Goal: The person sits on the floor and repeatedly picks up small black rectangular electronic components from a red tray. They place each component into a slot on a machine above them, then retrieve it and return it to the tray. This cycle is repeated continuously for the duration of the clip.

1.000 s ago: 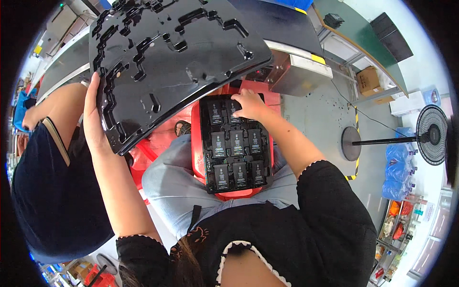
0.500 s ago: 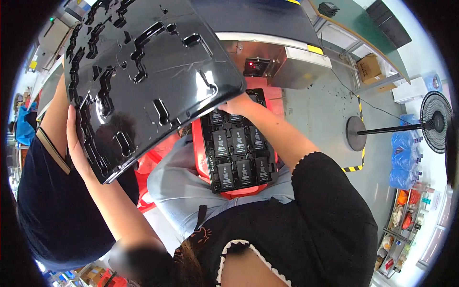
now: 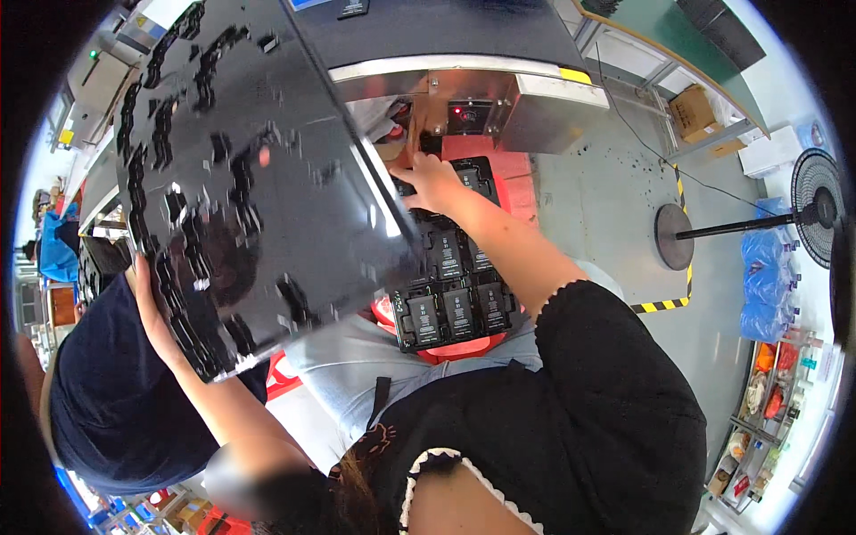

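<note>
A large black moulded plastic tray (image 3: 294, 205) hangs tilted on the left, blurred by motion. My left hand (image 3: 150, 299) grips it by its left edge, and most of the fingers are behind it. My right hand (image 3: 434, 185) is beside the tray's right edge, its fingers apart and holding nothing I can see. Below that hand, a second black tray (image 3: 399, 312) lies in front of my lap on a red surface. Flat black battery-like packs (image 3: 457, 312) sit in rows in its pockets. The raised tray covers part of its left side.
A dark-topped workbench (image 3: 464, 36) with a metal box (image 3: 557, 111) beneath is ahead. Close on my left is a person in a dark shirt (image 3: 134, 401). A pedestal fan (image 3: 816, 192) stands right, near wrapped blue bottles (image 3: 767, 276) and a shelf rack (image 3: 758, 419).
The raised tray has swung left and tipped steeper. My right hand has let go of its right edge and is over the far part of the lower tray.
</note>
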Demonstrator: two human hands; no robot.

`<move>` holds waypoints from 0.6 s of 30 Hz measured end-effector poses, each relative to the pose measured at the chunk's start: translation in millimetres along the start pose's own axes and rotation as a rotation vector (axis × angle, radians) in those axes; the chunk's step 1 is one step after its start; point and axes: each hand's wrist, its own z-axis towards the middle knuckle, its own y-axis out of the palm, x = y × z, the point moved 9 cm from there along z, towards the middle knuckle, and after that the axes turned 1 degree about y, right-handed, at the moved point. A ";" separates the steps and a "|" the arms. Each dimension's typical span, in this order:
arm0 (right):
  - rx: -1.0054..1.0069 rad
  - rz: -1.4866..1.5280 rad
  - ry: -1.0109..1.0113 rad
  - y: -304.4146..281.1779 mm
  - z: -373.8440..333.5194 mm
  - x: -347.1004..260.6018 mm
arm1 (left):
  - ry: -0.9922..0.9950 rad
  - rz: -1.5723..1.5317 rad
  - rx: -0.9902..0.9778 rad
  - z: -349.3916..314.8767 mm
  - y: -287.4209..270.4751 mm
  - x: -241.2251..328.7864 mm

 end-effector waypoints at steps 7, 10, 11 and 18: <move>0.067 0.139 0.029 -10.7 -43.9 3.9 | -0.417 0.040 0.056 -60.1 -96.9 -44.8; -0.056 0.014 0.152 1.5 -33.6 -7.3 | -0.342 0.263 -0.127 -71.5 -154.1 -60.3; -0.113 -0.001 0.172 6.1 -26.2 -6.7 | -0.334 0.343 -0.191 -81.0 -131.5 -52.5; -0.198 0.069 0.184 16.1 -1.0 10.9 | -0.266 0.526 -0.248 -82.0 -143.7 -33.8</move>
